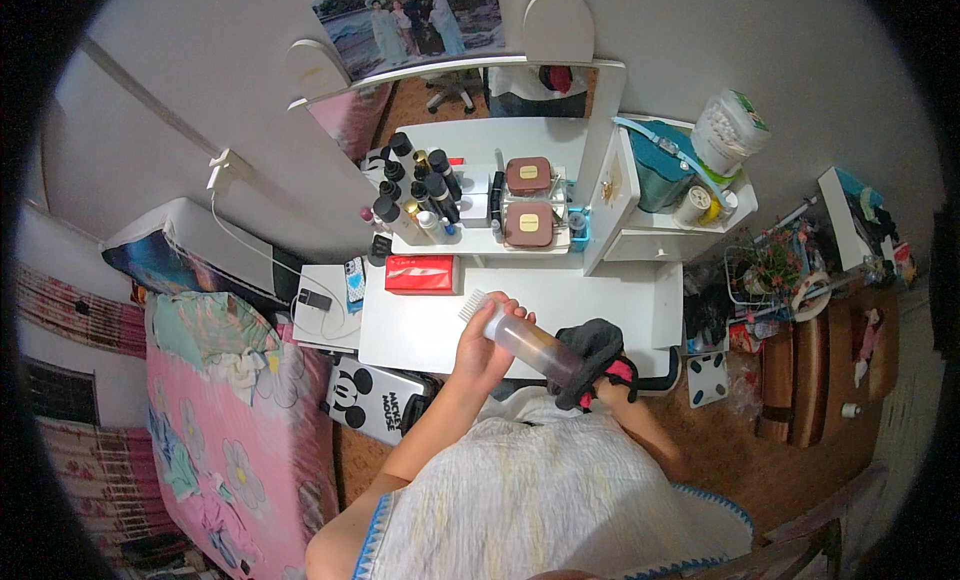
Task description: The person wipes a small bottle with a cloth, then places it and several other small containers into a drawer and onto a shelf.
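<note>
My left hand [486,347] is wrapped around the upper end of a translucent applicator bottle [529,346], which lies tilted above the dressing table. A white comb-toothed nozzle [473,306] points up and left from its top. Brownish, darker contents show through the lower part of the bottle. At the bottle's base a dark grey cloth [600,347] with pink parts is bunched over my right hand [611,391]. The cloth hides the fingers of that hand; only the wrist side shows. Both hands are over the front of the white tabletop [420,332].
A red tissue box [421,274] stands behind my left hand. Several cosmetic bottles [420,186] and two brown compacts [529,223] crowd the shelf under the mirror [536,92]. A Mickey Mouse suitcase [379,400] and a pink bed [232,445] are at the left.
</note>
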Demonstrator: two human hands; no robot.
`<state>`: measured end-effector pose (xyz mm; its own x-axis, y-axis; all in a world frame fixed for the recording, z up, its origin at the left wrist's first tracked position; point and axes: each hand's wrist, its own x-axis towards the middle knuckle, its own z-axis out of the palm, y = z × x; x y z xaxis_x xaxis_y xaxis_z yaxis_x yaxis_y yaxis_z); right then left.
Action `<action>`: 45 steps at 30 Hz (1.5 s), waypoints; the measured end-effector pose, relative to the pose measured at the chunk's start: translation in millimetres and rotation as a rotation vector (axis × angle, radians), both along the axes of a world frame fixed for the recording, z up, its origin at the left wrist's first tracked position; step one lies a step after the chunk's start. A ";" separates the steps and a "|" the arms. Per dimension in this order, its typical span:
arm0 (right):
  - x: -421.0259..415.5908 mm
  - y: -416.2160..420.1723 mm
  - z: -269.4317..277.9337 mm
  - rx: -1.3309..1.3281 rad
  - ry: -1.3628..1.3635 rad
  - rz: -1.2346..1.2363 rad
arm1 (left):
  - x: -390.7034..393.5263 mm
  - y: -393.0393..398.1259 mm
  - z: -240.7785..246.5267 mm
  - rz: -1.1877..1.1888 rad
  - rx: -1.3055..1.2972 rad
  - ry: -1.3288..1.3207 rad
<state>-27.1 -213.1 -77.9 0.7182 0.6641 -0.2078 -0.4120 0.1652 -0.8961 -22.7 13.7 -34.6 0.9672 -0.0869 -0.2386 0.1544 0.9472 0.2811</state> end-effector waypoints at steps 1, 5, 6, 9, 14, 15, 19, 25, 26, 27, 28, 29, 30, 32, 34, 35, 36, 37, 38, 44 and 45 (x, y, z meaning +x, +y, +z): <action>1.5 1.6 0.0 0.001 -0.007 -0.001 | -1.5 0.2 0.3 0.004 0.005 -0.006; 2.7 3.6 6.1 -0.026 -0.060 -0.002 | -2.8 -1.4 -0.5 0.005 0.108 -0.062; 2.9 4.7 8.4 -0.037 -0.077 0.009 | -3.4 -0.6 -1.7 -0.002 0.160 -0.099; -0.6 8.8 16.1 -0.107 -0.164 0.081 | -10.4 -5.7 2.5 -0.050 0.411 -0.191; -2.4 12.6 -0.2 -0.327 -0.404 0.151 | -19.7 -21.2 7.4 -0.179 0.676 -0.213; -1.5 12.0 1.7 -0.305 -0.371 0.155 | -20.0 -21.0 7.7 -0.179 0.664 -0.209; 7.0 0.9 16.0 -0.185 -0.117 0.232 | -16.9 -18.6 11.1 -0.179 0.573 -0.244; 2.5 -4.8 -27.1 0.159 0.275 0.132 | -16.1 -15.0 14.6 -0.168 0.428 -0.257; 0.5 -4.4 -30.5 0.107 0.308 0.095 | -17.0 -12.4 16.2 -0.169 0.458 -0.235; -3.5 -2.9 -35.0 0.055 0.346 0.062 | -17.8 -8.9 13.8 -0.132 0.490 -0.216; -6.8 -1.5 -40.9 0.003 0.383 0.028 | -16.2 -5.1 9.1 -0.096 0.521 -0.197; -9.0 -0.2 -49.2 -0.050 0.420 -0.005 | -14.6 -1.8 4.2 -0.059 0.552 -0.178; -4.0 7.2 -50.7 0.045 0.395 -0.031 | -11.0 0.8 3.4 -0.026 0.563 -0.165; -8.8 19.2 -50.3 -0.079 0.302 -0.339 | -10.9 -0.7 3.8 0.004 0.554 -0.142; -8.3 25.1 -48.3 -0.213 0.090 -0.510 | -10.2 -1.1 3.3 0.011 0.532 -0.156; -6.4 24.9 -45.9 -0.238 -0.125 -0.506 | -9.3 -1.1 3.7 0.015 0.533 -0.173; -4.9 24.0 -38.1 -0.262 -0.339 -0.498 | -7.8 -1.9 7.5 0.017 0.535 -0.189; -1.4 23.6 -24.6 -0.285 -0.555 -0.492 | -6.0 -3.7 10.3 0.015 0.533 -0.209; 2.9 23.5 -10.0 -0.448 -0.723 -0.443 | -6.9 -7.0 11.0 0.056 0.515 -0.112; 1.0 40.0 -3.9 -0.286 -0.917 -0.461 | -6.2 -14.5 -15.6 0.168 0.299 0.372; 2.4 36.3 -3.3 -0.356 -1.136 -0.399 | -5.2 -12.3 -14.3 0.155 0.314 0.357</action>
<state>-24.6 -176.8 -81.2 0.7465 0.3939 0.5362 0.6436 -0.2230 -0.7321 -27.9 1.4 -48.9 0.8165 0.1806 -0.5484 0.1569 0.8447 0.5117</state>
